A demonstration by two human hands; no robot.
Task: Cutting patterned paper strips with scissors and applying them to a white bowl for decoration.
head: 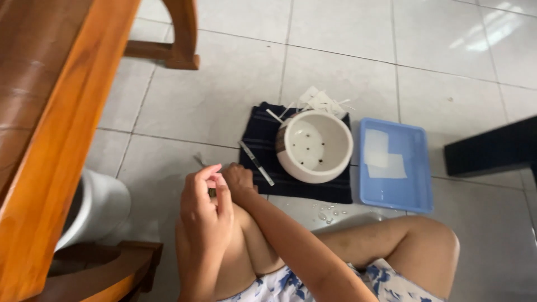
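Note:
My left hand (205,208) is raised above my knee with thumb and fingers pinched on a small pale piece that is too small to identify. My right hand (239,179) is curled just behind it and touches its fingertips; whether it grips anything is hidden. To the right of both hands lies a dark blue cloth (258,134). A white ceramic pot (314,145) with several holes in its bottom lies tilted on it. A thin pale stick (256,163) rests on the cloth's left edge, close to my right hand.
White paper scraps (321,101) lie behind the pot. A blue tray (395,165) with two white sheets sits right of the cloth. Water drops (328,213) dot the tiles. Wooden furniture (50,123) and a white cylinder (99,204) stand left, and a dark block (492,148) lies right.

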